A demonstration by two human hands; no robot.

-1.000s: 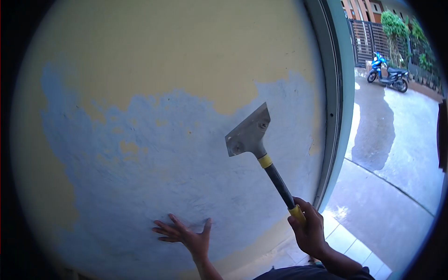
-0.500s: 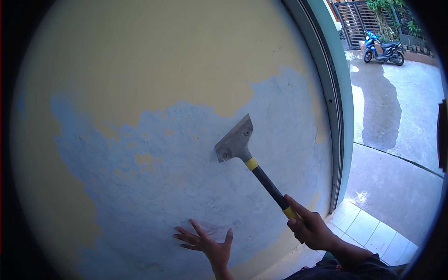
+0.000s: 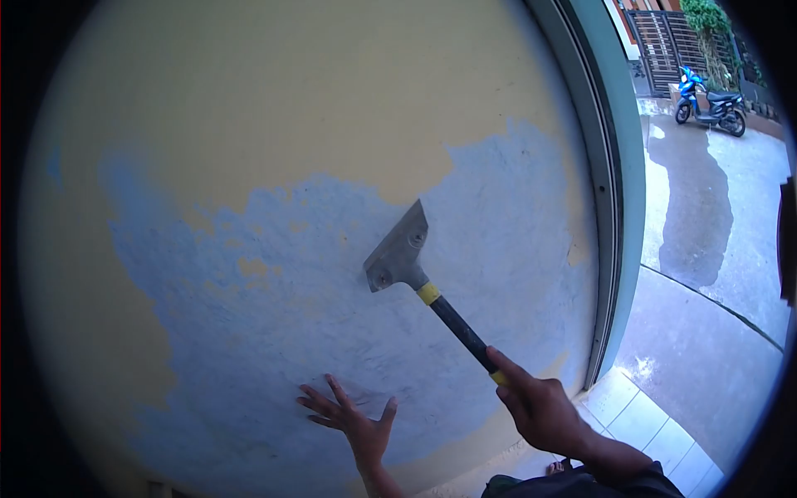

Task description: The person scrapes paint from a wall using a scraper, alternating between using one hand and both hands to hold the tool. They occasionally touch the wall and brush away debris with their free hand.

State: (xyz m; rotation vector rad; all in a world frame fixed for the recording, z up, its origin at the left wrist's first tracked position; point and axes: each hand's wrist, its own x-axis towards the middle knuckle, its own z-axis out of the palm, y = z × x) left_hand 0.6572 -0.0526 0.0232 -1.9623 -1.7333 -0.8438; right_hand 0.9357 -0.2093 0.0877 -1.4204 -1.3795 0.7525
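Observation:
My right hand (image 3: pixel 544 407) is wrapped round the black handle of a long-handled wall scraper (image 3: pixel 461 328), its index finger stretched along the grip. The scraper's wide metal blade (image 3: pixel 398 249) points up and left, over the scraped part of the wall. Lower down, my left hand (image 3: pixel 353 419) lies with fingers spread against the wall (image 3: pixel 332 324). Yellow paint covers the upper wall and left side, while a large uneven patch shows bluish-grey. Small yellow flecks (image 3: pixel 253 267) remain inside that patch, left of the blade.
A grey-green door frame (image 3: pixel 614 183) edges the wall on the right. Beyond it lie white floor tiles (image 3: pixel 664 432) and a concrete yard (image 3: pixel 706 332) with a dark wet streak. A blue motorbike (image 3: pixel 711 106) stands near a gate (image 3: pixel 660 46) at the back.
The scraper and my right hand have shifted a little left. My left hand also appears slightly further left and up, still spread. The view has turned somewhat, moving the yard rightward.

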